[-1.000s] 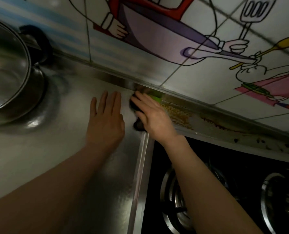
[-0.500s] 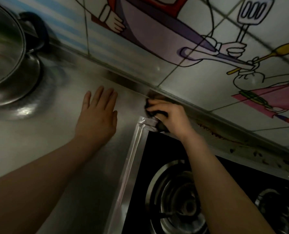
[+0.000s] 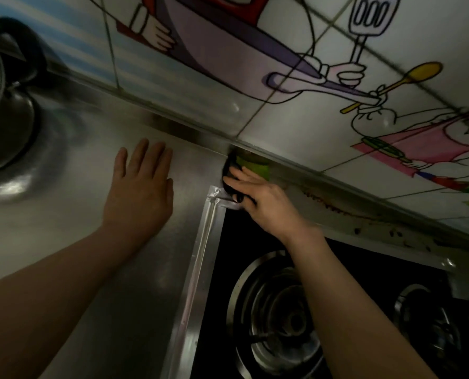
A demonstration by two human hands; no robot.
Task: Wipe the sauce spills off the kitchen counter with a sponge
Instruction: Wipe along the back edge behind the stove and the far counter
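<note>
My right hand [image 3: 266,201] grips a sponge [image 3: 251,166] with a green top and a dark scouring side, pressed onto the steel counter [image 3: 71,214] at the back edge, where the counter meets the tiled wall. The sponge sits just behind the hob's back left corner, and my fingers hide most of it. Reddish-brown sauce spills [image 3: 334,205] streak the narrow strip behind the hob, to the right of my hand. My left hand [image 3: 140,192] lies flat on the counter with straight fingers, a little left of the sponge.
A black gas hob [image 3: 364,310] with two burners fills the lower right, edged with foil tape [image 3: 200,269]. A steel pot with a black handle [image 3: 6,105] stands at the far left. A tiled wall with cartoon pictures [image 3: 282,77] rises behind.
My right hand has slid the sponge along the back edge, and its green top shows again past my fingers. The view has shifted toward the hob. My left hand stays flat.
</note>
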